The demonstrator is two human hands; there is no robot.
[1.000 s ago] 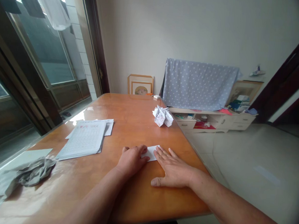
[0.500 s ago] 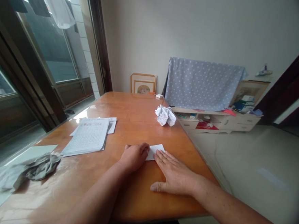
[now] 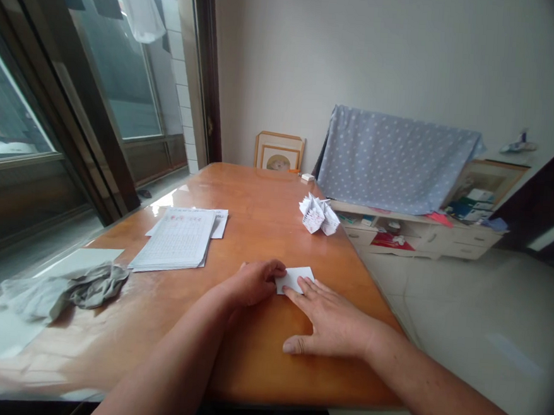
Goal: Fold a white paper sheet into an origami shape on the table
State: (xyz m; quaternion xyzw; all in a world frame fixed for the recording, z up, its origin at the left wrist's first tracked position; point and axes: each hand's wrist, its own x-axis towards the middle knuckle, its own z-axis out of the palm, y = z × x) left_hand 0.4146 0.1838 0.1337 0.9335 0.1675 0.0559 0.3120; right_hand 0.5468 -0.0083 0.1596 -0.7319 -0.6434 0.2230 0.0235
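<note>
Resting on a small white paper (image 3: 295,274), the right hand (image 3: 330,320) is lying palm down with its fingers stretched out and its thumb spread wide toward the near edge; it is touching the paper with its fingertips and is not grasping anything. The left hand (image 3: 255,284) is curling its fingers at the paper's left end; its fingertips are partly hidden, so whether it is pinching the paper or only steadying it, I cannot tell. The paper is lying between the two hands on the near part of the wooden surface (image 3: 254,196).

Beyond it, toward the right edge, a cluster of folded white paper (image 3: 321,215) is standing. To the left, a stack of written sheets (image 3: 175,238) is lying well apart from the hands, and nearer on that side a crumpled grey cloth (image 3: 97,285) is resting partly over a pale sheet (image 3: 6,343). Near the far edge, a small white box (image 3: 307,177) is sitting.
</note>
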